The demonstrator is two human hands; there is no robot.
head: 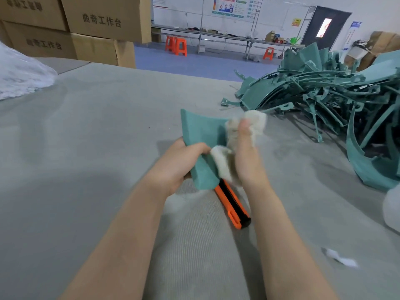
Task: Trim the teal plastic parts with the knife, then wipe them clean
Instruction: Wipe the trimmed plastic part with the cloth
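A curved teal plastic part is held above the grey table, and my left hand grips its lower left edge. My right hand holds a whitish fluffy cloth pressed against the part's right side. Under both hands an orange and black utility knife lies flat on the table, its front end hidden behind the part. A big heap of teal plastic parts fills the right side of the table.
The grey felt-covered table spreads to the left and front. A white plastic bag lies at far left, cardboard boxes behind it. White scraps lie at near right. Orange stools and workbenches stand across the room.
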